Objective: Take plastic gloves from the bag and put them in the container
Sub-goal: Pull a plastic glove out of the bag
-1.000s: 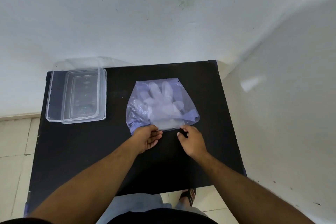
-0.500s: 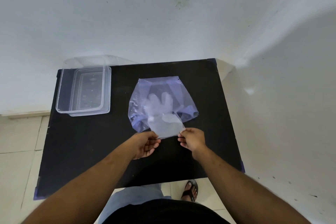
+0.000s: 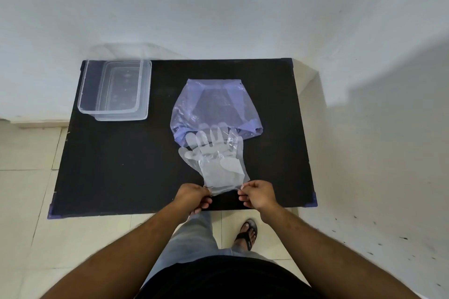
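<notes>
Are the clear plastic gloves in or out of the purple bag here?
Mostly out: the clear plastic gloves lie spread on the black table, only their fingertips overlapping the purple plastic bag mouth.

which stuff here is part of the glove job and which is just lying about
Part of the job:
- gloves, pinched at the cuff by the left hand and right hand
- purple bag
- clear container, far left on the table

Just there:
- black table
- sandal on the floor
</notes>
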